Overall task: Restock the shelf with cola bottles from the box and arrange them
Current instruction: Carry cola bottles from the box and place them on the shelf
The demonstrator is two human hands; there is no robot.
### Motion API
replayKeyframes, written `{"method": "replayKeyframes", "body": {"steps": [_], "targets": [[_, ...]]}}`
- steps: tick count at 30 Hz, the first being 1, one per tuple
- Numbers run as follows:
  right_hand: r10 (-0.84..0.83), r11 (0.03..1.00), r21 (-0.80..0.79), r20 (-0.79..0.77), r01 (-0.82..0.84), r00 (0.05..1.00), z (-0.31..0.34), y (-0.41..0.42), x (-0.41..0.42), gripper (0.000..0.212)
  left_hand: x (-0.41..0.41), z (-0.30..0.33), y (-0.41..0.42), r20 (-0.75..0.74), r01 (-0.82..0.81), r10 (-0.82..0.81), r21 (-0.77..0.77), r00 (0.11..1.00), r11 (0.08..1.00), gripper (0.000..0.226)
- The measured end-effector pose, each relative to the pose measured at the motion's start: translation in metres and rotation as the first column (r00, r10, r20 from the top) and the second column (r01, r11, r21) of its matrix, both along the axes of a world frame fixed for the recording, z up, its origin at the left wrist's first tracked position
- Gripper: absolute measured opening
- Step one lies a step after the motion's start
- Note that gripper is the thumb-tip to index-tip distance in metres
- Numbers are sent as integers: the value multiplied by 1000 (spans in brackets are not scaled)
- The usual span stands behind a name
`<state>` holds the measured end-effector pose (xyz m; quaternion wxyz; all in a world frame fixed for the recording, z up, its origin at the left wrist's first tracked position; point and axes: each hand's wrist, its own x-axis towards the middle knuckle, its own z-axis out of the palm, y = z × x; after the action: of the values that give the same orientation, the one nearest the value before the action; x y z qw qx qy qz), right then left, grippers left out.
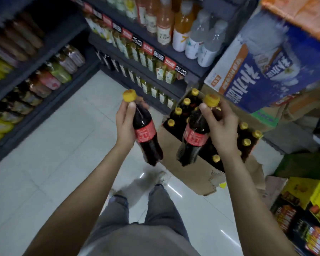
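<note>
Your left hand [125, 124] grips one cola bottle [146, 133] by its neck and shoulder, thumb up near the yellow cap, fingers curled round the far side. The bottle hangs tilted, base toward you, above the pale tiled floor [50, 163].

Your right hand [221, 126] grips a second cola bottle [194, 137] the same way, thumb just under its yellow cap, fingers wrapped behind. This bottle is also tilted and sits over the near edge of the open cardboard box [196, 174].

The box stands on the floor to your right, flaps open and torn. More cola bottles with yellow caps [246, 142] stand upright inside it, in rows.

The dark shelf unit [177, 52] ahead carries rows of drinks: pale and orange bottles on an upper level, green-labelled ones below, red price tags along the edges. A second shelf run [35, 58] on your left holds packaged goods, blurred. A blue printed carton [266, 71] sits behind the box; yellow cartons [307, 193] lie at lower right.
</note>
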<state>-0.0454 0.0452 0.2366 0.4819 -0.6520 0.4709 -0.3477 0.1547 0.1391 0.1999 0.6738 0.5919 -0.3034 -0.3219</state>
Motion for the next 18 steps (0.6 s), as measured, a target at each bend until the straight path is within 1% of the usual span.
{"method": "replayKeyframes", "body": {"steps": [1,2,4,5,7,10,12,14,16,18], "targets": [[57,998,34,45,-59,997,2,8,21,12,16,3,18,23,-23,22,14,999,1000,36],[121,990,66,80,-127,989,3,17,44,10,32,5,40,47,-51,50,31,998,998,37],[247,962,97,79,-255,966,2,41,94,21,64,11,87,84,-121,115,62,990,991,38],[320,941,93,57,-324,946,1,56,121,23,81,13,113,97,-160,152,81,984,984,38],[466,883,56,5,-466,885,-1,94,177,15,115,18,168,135,-242,225,125,965,962,39],[632,773,-30,-41,-633,774,-6,165,255,10,160,27,254,201,-343,306,188,931,920,30],[700,708,-76,-52,-702,712,-9,211,303,10,186,31,307,243,-401,348,219,905,890,26],[751,656,-62,-38,-752,659,-13,253,350,14,212,37,356,293,-477,407,230,865,848,28],[790,613,-42,4,-789,613,-15,292,396,17,241,46,403,347,-570,484,214,803,793,33],[814,580,-29,58,-814,578,-10,330,441,15,272,56,446,383,-625,524,215,761,751,32]]}}
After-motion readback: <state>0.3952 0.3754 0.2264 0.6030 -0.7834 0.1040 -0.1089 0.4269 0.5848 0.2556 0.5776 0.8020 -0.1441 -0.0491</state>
